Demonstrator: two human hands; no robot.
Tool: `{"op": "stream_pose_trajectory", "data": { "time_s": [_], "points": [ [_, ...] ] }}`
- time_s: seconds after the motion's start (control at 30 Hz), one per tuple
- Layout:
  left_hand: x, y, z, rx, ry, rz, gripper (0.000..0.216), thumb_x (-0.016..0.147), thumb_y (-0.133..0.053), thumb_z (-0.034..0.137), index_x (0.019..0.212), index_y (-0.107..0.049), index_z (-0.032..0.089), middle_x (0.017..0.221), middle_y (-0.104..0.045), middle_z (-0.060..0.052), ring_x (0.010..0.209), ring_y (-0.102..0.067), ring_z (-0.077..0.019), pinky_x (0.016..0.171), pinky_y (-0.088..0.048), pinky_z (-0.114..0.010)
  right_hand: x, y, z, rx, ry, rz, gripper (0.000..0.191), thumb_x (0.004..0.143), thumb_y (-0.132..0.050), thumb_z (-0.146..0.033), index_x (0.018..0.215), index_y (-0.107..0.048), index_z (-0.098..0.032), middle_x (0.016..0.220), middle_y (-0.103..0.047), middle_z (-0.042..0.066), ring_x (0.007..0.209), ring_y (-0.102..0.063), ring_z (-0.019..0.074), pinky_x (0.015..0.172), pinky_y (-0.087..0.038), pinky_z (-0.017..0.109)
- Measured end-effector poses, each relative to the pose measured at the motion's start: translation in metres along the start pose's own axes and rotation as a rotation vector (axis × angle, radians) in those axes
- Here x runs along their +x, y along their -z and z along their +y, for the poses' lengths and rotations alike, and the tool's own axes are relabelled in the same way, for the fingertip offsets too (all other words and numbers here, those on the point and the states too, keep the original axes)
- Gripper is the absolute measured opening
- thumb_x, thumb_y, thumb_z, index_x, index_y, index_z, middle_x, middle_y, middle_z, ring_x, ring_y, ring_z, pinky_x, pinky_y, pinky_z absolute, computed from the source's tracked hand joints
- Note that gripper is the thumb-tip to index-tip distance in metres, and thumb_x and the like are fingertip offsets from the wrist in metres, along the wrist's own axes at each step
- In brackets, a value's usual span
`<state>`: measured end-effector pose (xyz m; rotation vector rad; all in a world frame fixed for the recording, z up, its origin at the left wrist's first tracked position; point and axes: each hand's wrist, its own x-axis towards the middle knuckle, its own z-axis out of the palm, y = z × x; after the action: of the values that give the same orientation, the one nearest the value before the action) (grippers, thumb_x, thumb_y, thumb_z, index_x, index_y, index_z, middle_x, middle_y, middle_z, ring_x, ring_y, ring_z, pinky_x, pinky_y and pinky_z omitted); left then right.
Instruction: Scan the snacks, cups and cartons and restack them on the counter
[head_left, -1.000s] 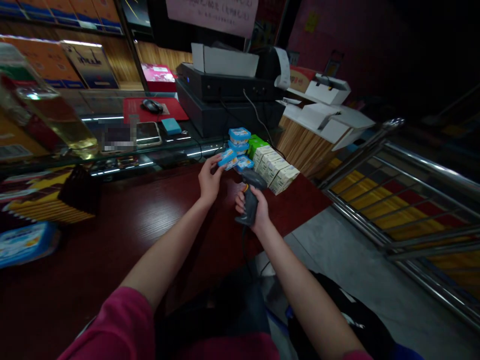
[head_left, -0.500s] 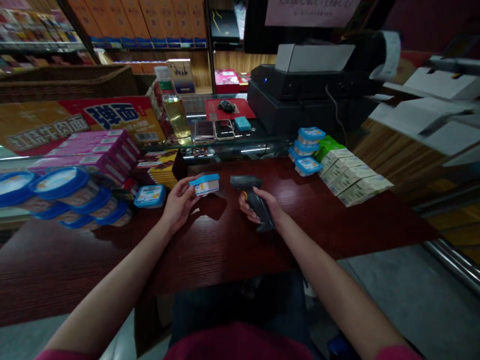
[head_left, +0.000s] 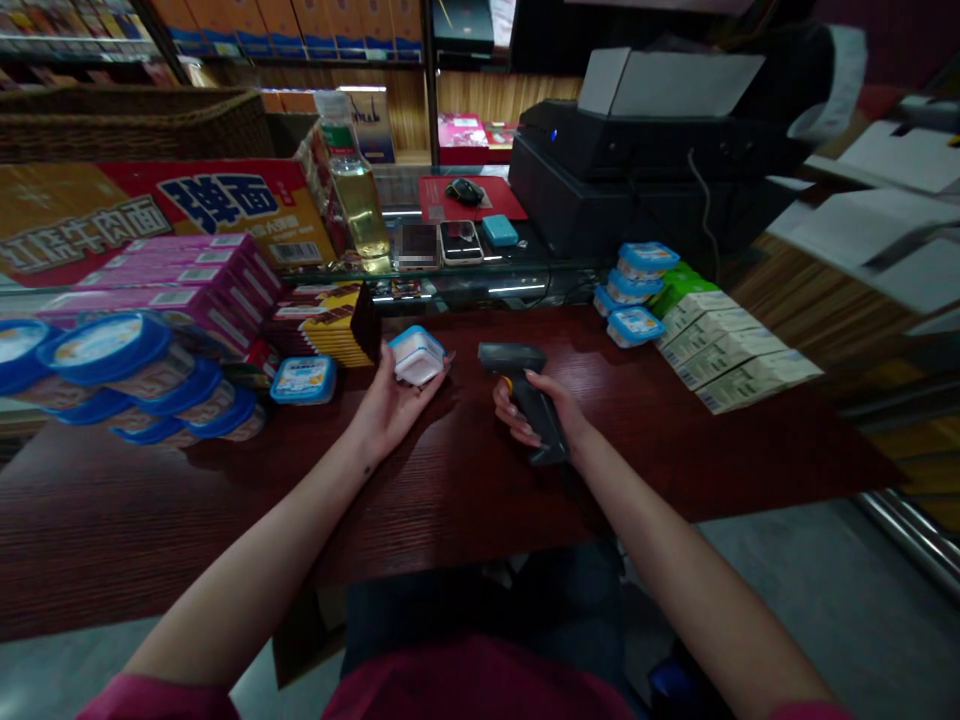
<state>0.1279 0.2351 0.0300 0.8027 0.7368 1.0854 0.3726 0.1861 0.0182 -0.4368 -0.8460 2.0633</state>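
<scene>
Turned tub white base-up since half a second ago. Clamping it in left hand, just above tabletop, mid-counter. Gripping scanner with right hand, fingers wrapped tight round handle, head just beside tub, not touching.

Loads of bare counter on the near side, and the gap between the tub in the left hand and the scanner in the right hand is open too. Left is cramped: blue-lidded pots, a flat blue pack and striped boxes crowd in close. Back right, a tub stack and pale cartons sit well apart.
</scene>
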Motion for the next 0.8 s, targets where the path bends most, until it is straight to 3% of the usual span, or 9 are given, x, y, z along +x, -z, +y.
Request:
{"op": "stream_pose_trajectory", "data": {
  "time_s": [0.13,0.27,0.57,0.8],
  "points": [
    [-0.003,-0.001,0.001,-0.157,0.131,0.018,0.039,0.102,-0.055,0.045,0.13,-0.062,0.019,0.132,-0.072,-0.011,0.133,-0.063,-0.0243,0.117,-0.05,-0.039,-0.001,0.0,0.003,0.012,-0.019,-0.024,0.033,0.095,-0.059,-0.048,0.091,-0.058,-0.015,0.074,-0.054,0.0,0.049,-0.041,0.0084,0.032,-0.039,0.016],
    [-0.005,-0.003,0.0,-0.25,0.156,0.023,0.026,0.103,-0.055,0.03,0.122,-0.065,0.017,0.115,-0.078,-0.009,0.118,-0.071,-0.0223,0.115,-0.05,-0.045,-0.002,0.0,0.006,0.0,-0.016,-0.014,0.035,0.093,-0.061,-0.05,0.091,-0.059,-0.015,0.073,-0.054,0.0,0.048,-0.041,0.0083,0.032,-0.039,0.017],
    [-0.001,0.003,-0.002,-0.264,0.163,0.105,0.034,0.103,-0.052,0.033,0.129,-0.063,0.015,0.127,-0.073,-0.014,0.124,-0.068,-0.0247,0.11,-0.054,-0.043,-0.001,0.001,0.005,-0.057,-0.007,0.0,0.038,0.096,-0.057,-0.054,0.084,-0.057,-0.017,0.067,-0.05,-0.003,0.044,-0.038,0.0075,0.031,-0.038,0.017],
    [-0.011,0.006,0.0,-0.141,0.037,-0.084,0.034,0.093,-0.069,0.034,0.124,-0.065,0.019,0.13,-0.072,-0.01,0.128,-0.065,-0.0263,0.117,-0.048,-0.048,-0.006,0.0,0.003,-0.045,0.017,0.028,0.038,0.091,-0.063,-0.053,0.088,-0.059,-0.016,0.073,-0.052,-0.001,0.047,-0.04,0.0082,0.031,-0.037,0.017]
  ]
}}
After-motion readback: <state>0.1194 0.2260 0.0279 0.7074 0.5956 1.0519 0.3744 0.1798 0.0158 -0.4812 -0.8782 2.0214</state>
